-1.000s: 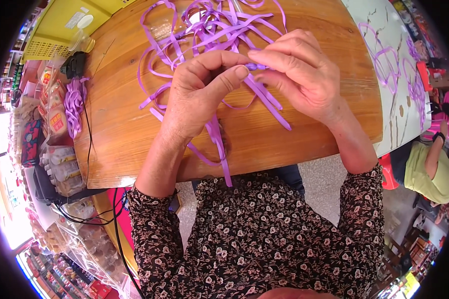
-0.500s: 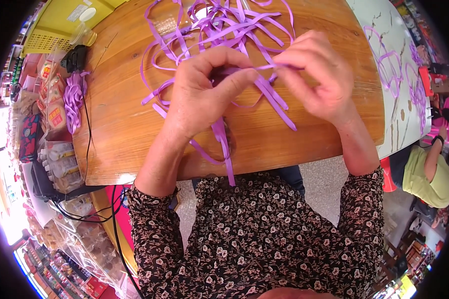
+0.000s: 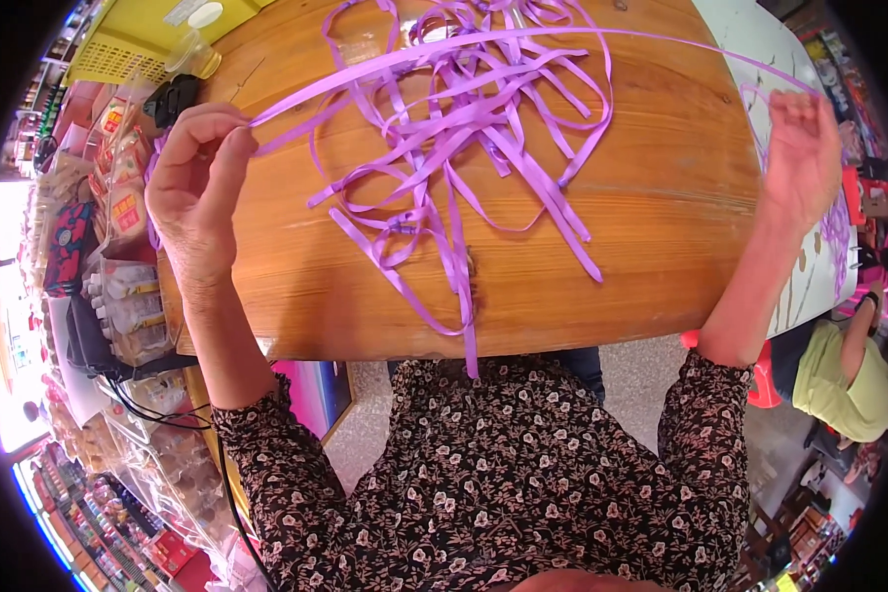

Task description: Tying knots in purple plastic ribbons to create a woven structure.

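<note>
A long purple ribbon (image 3: 538, 33) is stretched across the table from one hand to the other. My left hand (image 3: 203, 178) pinches one end between thumb and forefinger, above the table's left side. Over the right side, where the wood meets the white surface, my right hand (image 3: 801, 158) grips the opposite end at its fingertips. Below the taut strip lies a loose tangle of purple ribbons (image 3: 464, 123) on the wooden table (image 3: 641, 247). One strand hangs over the front edge.
On the left stand a yellow crate (image 3: 128, 44), a clear plastic cup (image 3: 195, 54) and packaged goods (image 3: 123, 212). A white marbled surface (image 3: 794, 281) with more purple ribbons adjoins the table's right side. Beyond it, a person in a yellow-green top (image 3: 849, 380) is seen.
My hands have moved from close together over the tangle to far apart on either side. The ribbon between them is now drawn out long.
</note>
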Available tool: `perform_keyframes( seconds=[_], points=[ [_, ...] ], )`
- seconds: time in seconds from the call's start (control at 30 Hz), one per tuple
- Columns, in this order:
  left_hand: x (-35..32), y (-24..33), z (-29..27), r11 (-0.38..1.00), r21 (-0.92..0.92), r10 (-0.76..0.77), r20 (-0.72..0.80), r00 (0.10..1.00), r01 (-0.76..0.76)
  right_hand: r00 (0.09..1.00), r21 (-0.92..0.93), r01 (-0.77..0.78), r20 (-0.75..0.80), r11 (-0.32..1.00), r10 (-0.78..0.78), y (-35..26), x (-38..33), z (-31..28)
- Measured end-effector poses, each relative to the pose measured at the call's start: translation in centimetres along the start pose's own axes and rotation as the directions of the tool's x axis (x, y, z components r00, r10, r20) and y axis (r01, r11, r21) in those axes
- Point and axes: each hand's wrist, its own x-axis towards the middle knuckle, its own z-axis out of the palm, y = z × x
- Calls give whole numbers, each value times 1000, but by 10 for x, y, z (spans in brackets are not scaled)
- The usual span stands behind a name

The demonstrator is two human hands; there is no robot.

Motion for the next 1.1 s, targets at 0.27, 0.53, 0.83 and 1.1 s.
perform_keyframes(
  seconds=[0.27, 0.53, 0.83, 1.1],
  points=[
    [-25, -43, -65, 997, 18, -74, -239, 968, 80, 947, 141, 108, -317, 984, -58, -22, 32, -52],
    [-49, -65, -84, 774, -621, -305, -195, 932, 123, 975, 205, 20, -221, 978, 26, -10, 29, -53],
    [-20, -70, -28, 81, -992, -276, -119, 954, -100, 955, 633, -211, -27, 745, 294, -14, 37, -72],
    [-24, -13, 38, 520, -846, -320, -61, 945, 121, 993, -101, -110, 38, 989, 114, 10, -9, 14]
  ],
)
